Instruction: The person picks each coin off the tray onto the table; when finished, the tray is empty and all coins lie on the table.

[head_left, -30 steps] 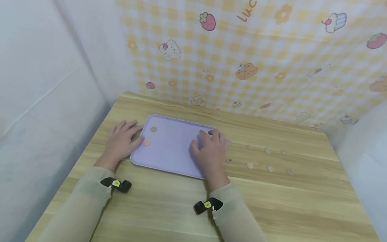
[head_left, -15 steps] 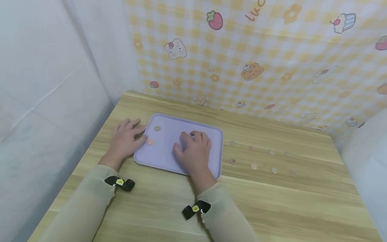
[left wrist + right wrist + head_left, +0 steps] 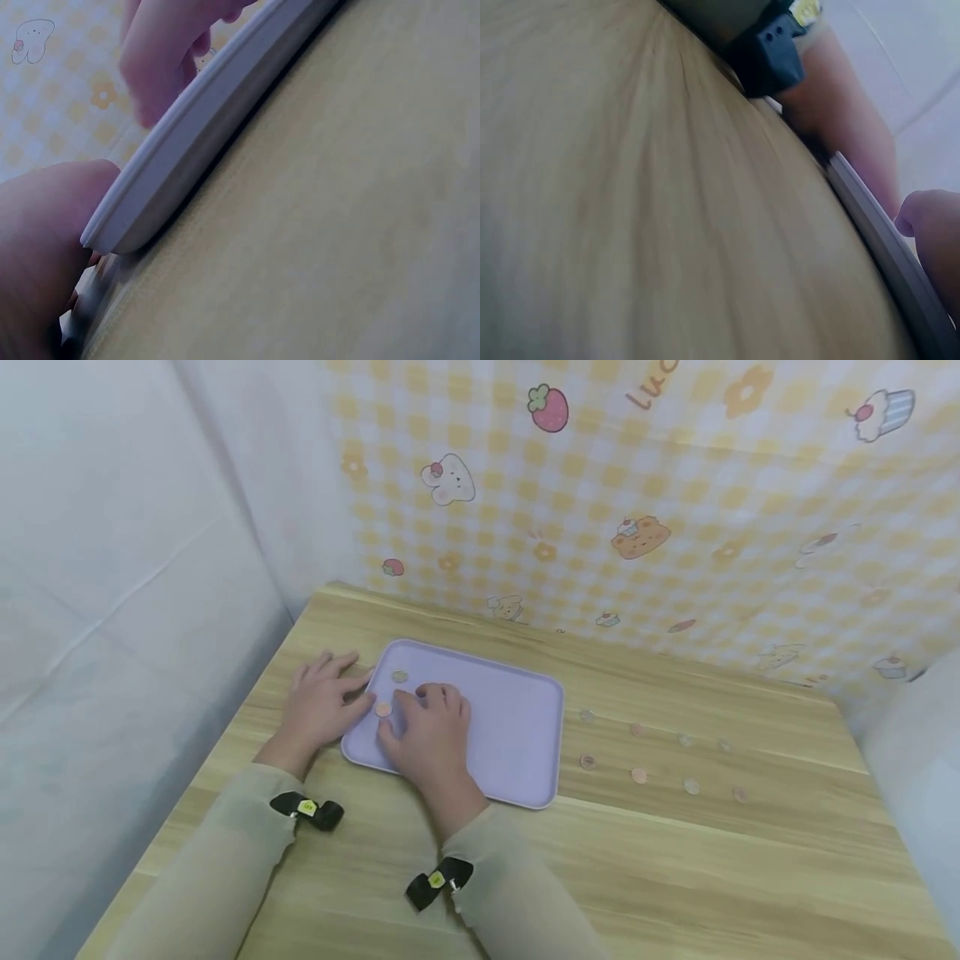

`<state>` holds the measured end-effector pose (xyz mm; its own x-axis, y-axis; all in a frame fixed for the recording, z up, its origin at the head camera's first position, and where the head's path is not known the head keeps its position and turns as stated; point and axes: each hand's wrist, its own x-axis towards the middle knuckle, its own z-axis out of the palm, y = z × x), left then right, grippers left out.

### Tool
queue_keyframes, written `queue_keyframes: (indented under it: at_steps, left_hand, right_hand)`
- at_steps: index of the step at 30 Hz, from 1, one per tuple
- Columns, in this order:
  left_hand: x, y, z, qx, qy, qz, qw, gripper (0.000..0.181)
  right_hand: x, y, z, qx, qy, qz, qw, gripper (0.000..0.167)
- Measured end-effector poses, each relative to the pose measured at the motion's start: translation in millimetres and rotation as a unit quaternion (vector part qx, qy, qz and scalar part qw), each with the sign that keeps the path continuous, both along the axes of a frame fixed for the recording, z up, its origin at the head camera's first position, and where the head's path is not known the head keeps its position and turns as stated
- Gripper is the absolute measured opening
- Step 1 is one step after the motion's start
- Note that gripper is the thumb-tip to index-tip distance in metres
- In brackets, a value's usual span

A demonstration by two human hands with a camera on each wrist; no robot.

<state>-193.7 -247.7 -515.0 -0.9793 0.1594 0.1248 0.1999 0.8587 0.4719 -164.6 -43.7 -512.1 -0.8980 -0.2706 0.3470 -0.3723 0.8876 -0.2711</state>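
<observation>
A lilac tray lies on the table, with a silvery coin and a copper-coloured coin near its left end. At the tray's left edge rests my left hand, its thumb touching the rim. My right hand is over the tray's left half. Its thumb and index finger are spread close to the copper coin, without visibly gripping it. In the left wrist view, the left thumb lies against the tray's outer wall; the coins are hidden there.
To the right of the tray, several coins lie in two rows on the wooden table, among them a copper one and a silvery one. A checked cloth hangs behind the table. White cloth hangs at the left.
My right hand has moved left across the tray, from its right end to beside the copper coin. My left hand has stayed at the tray's left edge. The head view has shifted slightly.
</observation>
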Motion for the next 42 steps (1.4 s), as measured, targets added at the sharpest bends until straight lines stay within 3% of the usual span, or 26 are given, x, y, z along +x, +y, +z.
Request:
queue_keyframes:
  at_steps: [8, 14, 18, 23, 31, 42]
  left_hand:
    - [-1.2, 1.6, 1.9, 0.006, 0.01, -0.003, 0.9999, 0.051]
    - [-1.4, 0.8, 2.5, 0.006, 0.011, -0.002, 0.9999, 0.052]
    - [-0.9, 0.1, 1.0, 0.008, 0.013, -0.003, 0.9999, 0.052]
    - [-0.8, -0.5, -0.2, 0.009, 0.011, -0.002, 0.9999, 0.051]
    - [-1.0, -0.2, -0.1, 0.014, 0.001, 0.0, 0.9999, 0.051]
    - [-0.8, 0.5, -2.1, 0.02, 0.0, 0.004, 0.9998, 0.053]
  right_hand:
    - [-1.1, -13, 2.9, 0.011, 0.019, 0.015, 0.9996, 0.023]
    - [-1.3, -17, 2.8, 0.05, -0.036, 0.013, 0.998, 0.038]
    - [-0.6, -18, 1.4, 0.055, -0.054, 0.012, 0.9969, 0.039]
    - [-1.7, -17, -0.3, 0.021, -0.064, 0.007, 0.9977, 0.031]
    - [-5.8, -12, -0.6, -0.097, -0.099, -0.003, 0.9904, 0.019]
    - [-6.1, -11, 4.5, -0.088, -0.133, 0.001, 0.9872, 0.019]
